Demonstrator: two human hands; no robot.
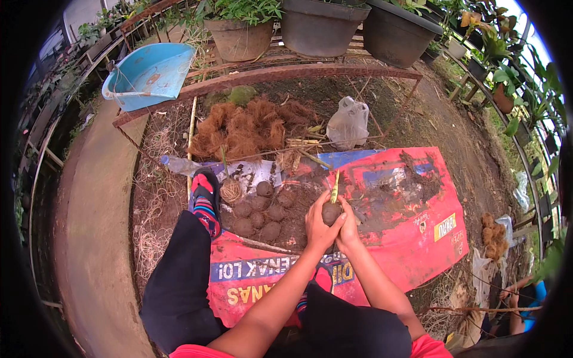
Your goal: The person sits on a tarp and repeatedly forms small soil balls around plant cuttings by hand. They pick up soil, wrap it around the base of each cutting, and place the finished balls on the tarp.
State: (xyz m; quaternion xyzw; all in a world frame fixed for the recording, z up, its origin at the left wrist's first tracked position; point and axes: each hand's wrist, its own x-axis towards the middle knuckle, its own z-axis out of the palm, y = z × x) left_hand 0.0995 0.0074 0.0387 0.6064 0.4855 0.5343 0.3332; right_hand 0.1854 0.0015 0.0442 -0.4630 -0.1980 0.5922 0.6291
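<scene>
Between my two hands is a round ball of dark soil [331, 214], with a pale green plant shoot [335, 188] standing up out of its top. My left hand [321, 223] cups it from the left, thumb across the front. My right hand [348, 223] presses on its right side. To the left, several bare soil balls [258, 205] lie grouped on the red printed banner [421, 259]. Beside them sits a ball wrapped in pale string [231, 191], a green stem rising from it.
Brown coir fibre [244, 127] is heaped beyond the banner, near a plastic bag [348, 123] and cut stalks [304, 142]. A plastic bottle [180, 164] lies by my foot. A rusty metal rack [286, 76] holds pots [322, 27] and a blue dustpan [147, 76]. Another person's arm [515, 291] shows lower right.
</scene>
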